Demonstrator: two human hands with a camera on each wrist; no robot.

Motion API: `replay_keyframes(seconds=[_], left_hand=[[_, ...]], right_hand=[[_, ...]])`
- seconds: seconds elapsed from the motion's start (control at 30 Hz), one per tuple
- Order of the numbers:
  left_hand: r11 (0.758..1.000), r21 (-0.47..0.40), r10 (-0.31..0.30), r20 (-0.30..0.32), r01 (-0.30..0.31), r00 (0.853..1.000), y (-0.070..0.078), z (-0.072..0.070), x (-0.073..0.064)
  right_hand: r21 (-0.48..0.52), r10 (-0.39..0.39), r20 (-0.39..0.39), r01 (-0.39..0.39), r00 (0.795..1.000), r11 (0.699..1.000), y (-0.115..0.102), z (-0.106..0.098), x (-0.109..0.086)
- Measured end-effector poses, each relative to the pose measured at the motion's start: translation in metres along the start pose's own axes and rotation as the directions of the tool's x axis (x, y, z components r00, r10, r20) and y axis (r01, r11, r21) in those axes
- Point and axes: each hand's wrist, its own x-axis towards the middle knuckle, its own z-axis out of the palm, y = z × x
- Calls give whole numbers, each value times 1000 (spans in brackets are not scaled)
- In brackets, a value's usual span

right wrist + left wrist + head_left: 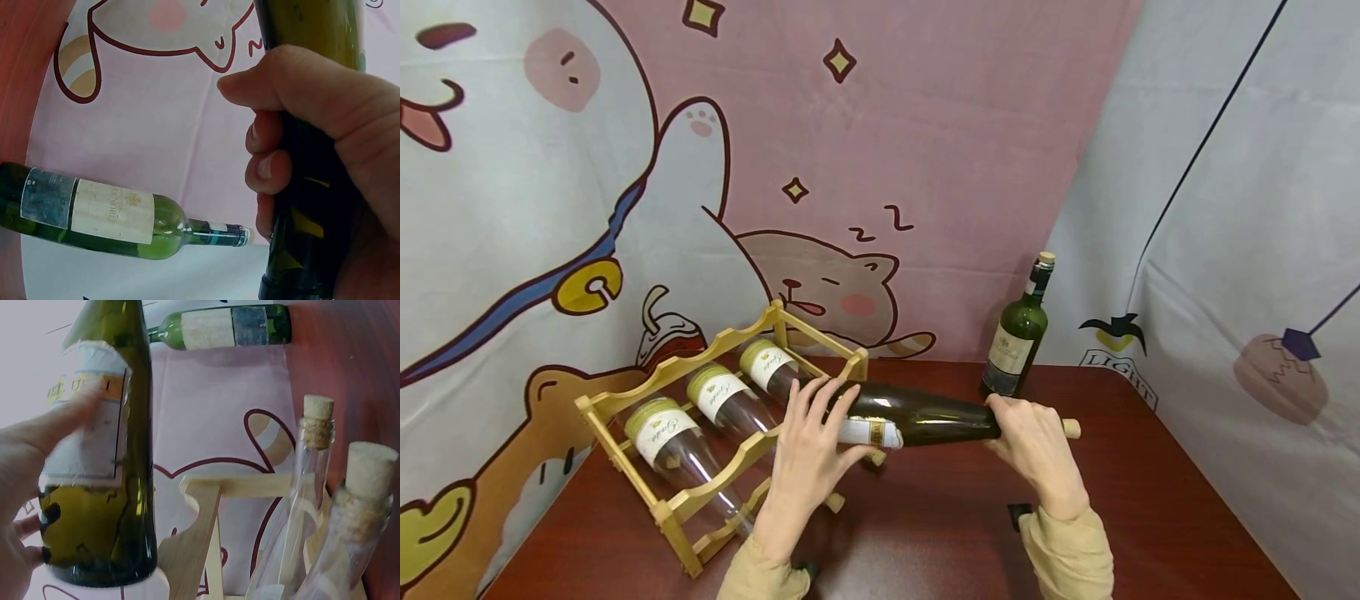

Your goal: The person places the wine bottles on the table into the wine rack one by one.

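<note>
A dark green wine bottle (940, 417) lies nearly level in the air, its base end overlapping the rack in the head view and its corked neck pointing right. My left hand (812, 450) grips the body near the base, thumb across the white label (81, 450). Around the neck, my right hand (1033, 442) has its fingers curled, and the cork (1071, 428) sticks out beyond it. Below and left stands a wooden wine rack (679, 506). Three clear bottles with white labels lie in its upper tier: a front one (658, 429), a middle one (718, 392) and a rear one (769, 367).
A green wine bottle (1015, 337) with a cream label stands upright at the back right of the dark red table (1150, 500). Corks (369, 469) of the racked bottles stick out past the rack's right side. A cartoon-printed cloth (970, 167) hangs behind the table.
</note>
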Motion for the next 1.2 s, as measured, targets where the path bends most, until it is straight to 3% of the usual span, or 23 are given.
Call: replay_keyframes(seconds=[0.27,0.47,0.57,0.7,0.77,0.9,1.2], left_hand=[[993,-63,-100,-87,95,991,-14,-9,0],[974,-11,-227,-106,227,968,-25,-11,-4],[951,21,-306,-59,308,950,-30,-13,-8],[916,85,-398,51,393,916,-35,-17,-12],[908,125,-412,90,400,907,-36,-18,-14],[909,182,-402,143,375,905,-38,-20,-16],[908,188,-412,239,374,880,-40,-19,-20]], right_hand=[[9,36,11,-36,999,999,0,-1,-1],[-6,70,18,-70,997,998,-2,0,-1],[-11,99,23,-98,995,995,-2,0,-1],[-10,125,22,-125,992,992,-2,-1,-1],[-10,139,26,-139,990,990,-2,-1,-1],[0,171,27,-171,985,985,-4,2,0],[37,211,21,-211,977,977,-10,10,3]])
